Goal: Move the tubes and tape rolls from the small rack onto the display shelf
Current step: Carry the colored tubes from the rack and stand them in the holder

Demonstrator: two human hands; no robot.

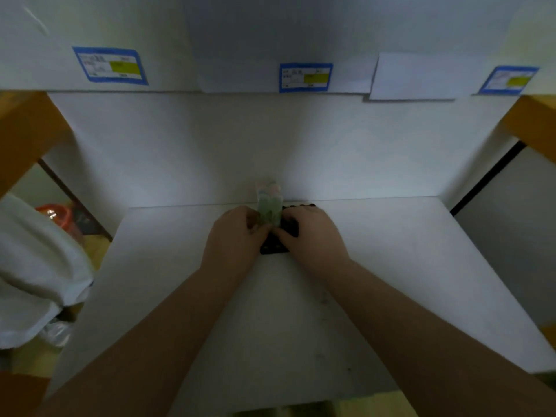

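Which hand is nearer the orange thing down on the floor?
Left. The left hand is on the same side as the orange thing; the right hand is farther across, on the black rack.

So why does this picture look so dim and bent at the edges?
Head view: the wide-angle lens bows the white shelf edges; lighting is dim, with a brighter patch on the back wall; the pale green tube and black rack between both hands are soft and blurred.

White shelf [391, 251], black rack [275, 246], a pale green-and-pink tube [269, 203] — and blue-bordered labels [306, 77] with yellow patches.
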